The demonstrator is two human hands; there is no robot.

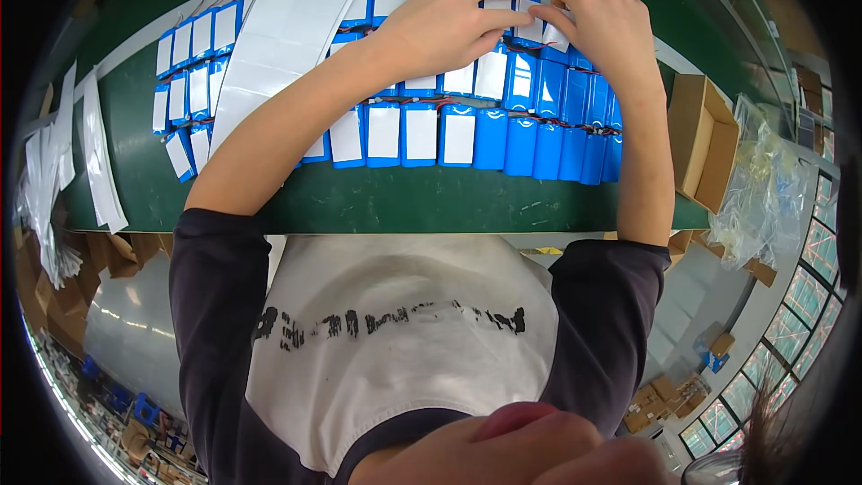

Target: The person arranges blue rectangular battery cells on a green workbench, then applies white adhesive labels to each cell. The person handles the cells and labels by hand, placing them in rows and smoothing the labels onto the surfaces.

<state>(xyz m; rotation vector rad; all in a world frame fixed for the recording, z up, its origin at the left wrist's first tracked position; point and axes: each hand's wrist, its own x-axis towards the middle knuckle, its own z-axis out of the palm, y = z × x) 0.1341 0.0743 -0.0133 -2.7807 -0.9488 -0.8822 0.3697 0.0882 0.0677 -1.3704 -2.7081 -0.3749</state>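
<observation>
A person leans over a green table [377, 207] where blue battery packs [503, 130] lie side by side in rows, many bearing white labels. Both hands work at the far rows: the left hand [444, 22] lies flat across the packs, fingers spread, while the right hand [602, 22] has its grip pinched together on a small white label [552, 34] at the far right of the rows, just beside the left fingertips. A long white strip of label backing [287, 27] runs diagonally across the left part of the table. More white strips [94, 153] lie at the left edge. An open cardboard box [705, 139] and a clear plastic bag [763, 189] sit to the right. Cartons stand on a pale floor [126, 314] near large windows [799, 314].
</observation>
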